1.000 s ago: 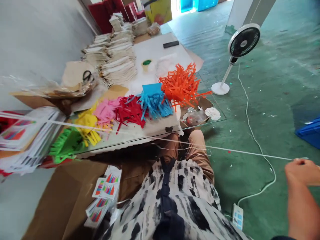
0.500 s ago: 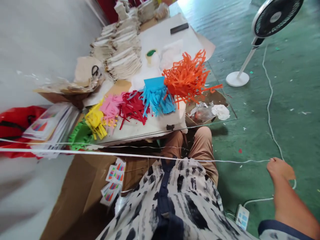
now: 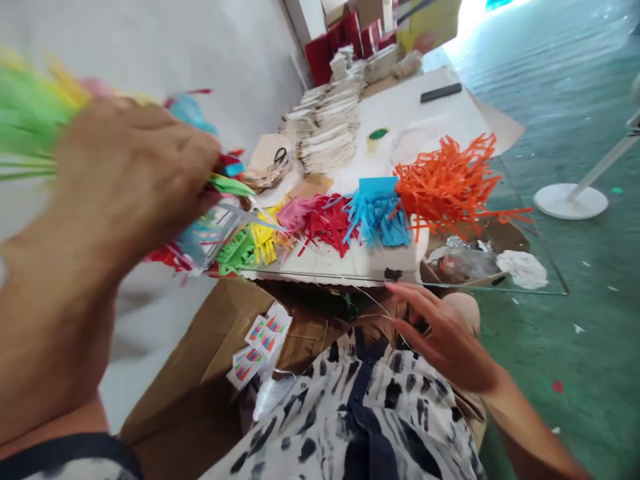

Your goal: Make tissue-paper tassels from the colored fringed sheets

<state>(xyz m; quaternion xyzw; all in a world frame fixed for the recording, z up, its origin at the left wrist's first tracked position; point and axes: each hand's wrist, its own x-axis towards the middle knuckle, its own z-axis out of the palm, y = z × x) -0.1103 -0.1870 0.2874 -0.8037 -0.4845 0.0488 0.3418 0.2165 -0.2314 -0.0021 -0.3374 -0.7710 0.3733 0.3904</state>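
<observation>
My left hand [image 3: 125,180] is raised close to the camera at the left, closed around a bunch of coloured paper fringes [image 3: 30,113] in green, yellow, pink and blue. My right hand [image 3: 445,333] hovers over my lap near the glass table's front edge [image 3: 500,288], fingers stretched and apart, with a thin white string [image 3: 373,300] running by the fingertips; whether it is pinched I cannot tell. On the table lie piles of fringed paper: green [image 3: 237,252], yellow [image 3: 264,240], pink [image 3: 294,213], red [image 3: 327,223], blue [image 3: 377,212] and orange [image 3: 450,183].
Stacks of beige paper [image 3: 327,130], scissors [image 3: 281,155] and a tape roll [image 3: 379,135] sit further back on the table. Small packets with printed coloured fringes [image 3: 260,337] lie on a brown cardboard box [image 3: 190,373] at my left. A fan's white base [image 3: 570,200] stands on the green floor.
My left hand has come up into view holding the bunch of fringes. My right hand has swung in from far right to my lap. The taut string across the view is gone.
</observation>
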